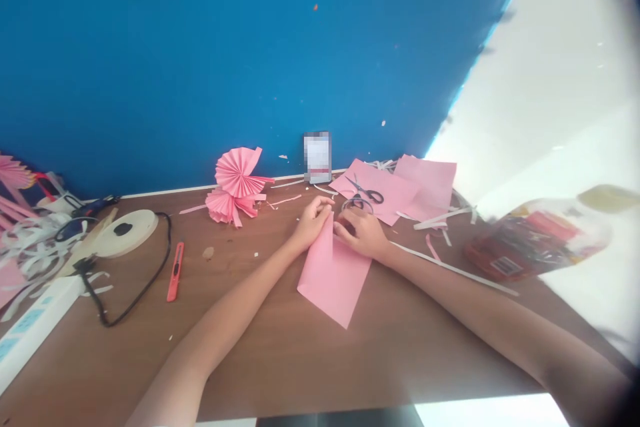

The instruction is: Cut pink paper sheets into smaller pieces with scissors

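A sheet of pink paper [345, 280] lies on the brown table, its left side lifted and curled over. My left hand [315, 220] pinches the paper's upper left edge. At the sheet's upper right, my right hand [364, 230] rests with bent fingers on the paper; whether it grips the sheet I cannot tell. Just beyond my right hand lie scissors [367, 193] with dark handles, on top of more pink sheets [425, 187]. A round ring-like item [356, 203], perhaps a tape roll, is partly hidden behind my right hand.
Pleated pink paper fans [237, 177] stand at the back left, near a phone [317, 157] propped on the blue wall. A red utility knife [175, 271], a cream roll [125, 233], a black cable and a white power strip [37, 330] lie left. A plastic bag [535, 240] sits right.
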A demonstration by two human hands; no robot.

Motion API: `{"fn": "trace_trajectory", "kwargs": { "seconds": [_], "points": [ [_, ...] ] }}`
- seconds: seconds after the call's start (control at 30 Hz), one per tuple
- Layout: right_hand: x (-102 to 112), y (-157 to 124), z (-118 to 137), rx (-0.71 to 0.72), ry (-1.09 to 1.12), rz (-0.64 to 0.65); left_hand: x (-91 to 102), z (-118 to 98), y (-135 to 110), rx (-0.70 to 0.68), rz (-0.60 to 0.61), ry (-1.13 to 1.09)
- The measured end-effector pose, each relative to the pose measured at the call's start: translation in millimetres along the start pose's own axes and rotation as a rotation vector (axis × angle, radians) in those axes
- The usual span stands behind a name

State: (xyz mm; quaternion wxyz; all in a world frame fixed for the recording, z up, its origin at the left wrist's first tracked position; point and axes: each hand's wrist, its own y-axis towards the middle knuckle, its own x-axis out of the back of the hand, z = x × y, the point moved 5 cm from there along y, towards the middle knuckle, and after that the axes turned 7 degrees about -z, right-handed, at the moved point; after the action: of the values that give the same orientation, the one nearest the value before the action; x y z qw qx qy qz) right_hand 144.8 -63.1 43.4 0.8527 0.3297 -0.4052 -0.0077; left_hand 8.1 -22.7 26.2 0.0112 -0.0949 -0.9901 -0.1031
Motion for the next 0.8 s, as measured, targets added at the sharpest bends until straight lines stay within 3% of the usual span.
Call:
{"fn": "trace_trajectory", "kwargs": {
  "seconds": [0.3,0.53,0.8],
  "points": [
    [0,6,-7,-0.094,0.165,0.007,-3.1,-4,-1,-0.111,0.021,0.13],
    [-2,7,-10,-0.132,0.261,0.005,-2.6,1,1,-0.047,0.025,0.072],
    [14,6,-31,-0.329,0.489,-0.257,4.2,5,1,0.116,0.005,-0.179]
  ]
}}
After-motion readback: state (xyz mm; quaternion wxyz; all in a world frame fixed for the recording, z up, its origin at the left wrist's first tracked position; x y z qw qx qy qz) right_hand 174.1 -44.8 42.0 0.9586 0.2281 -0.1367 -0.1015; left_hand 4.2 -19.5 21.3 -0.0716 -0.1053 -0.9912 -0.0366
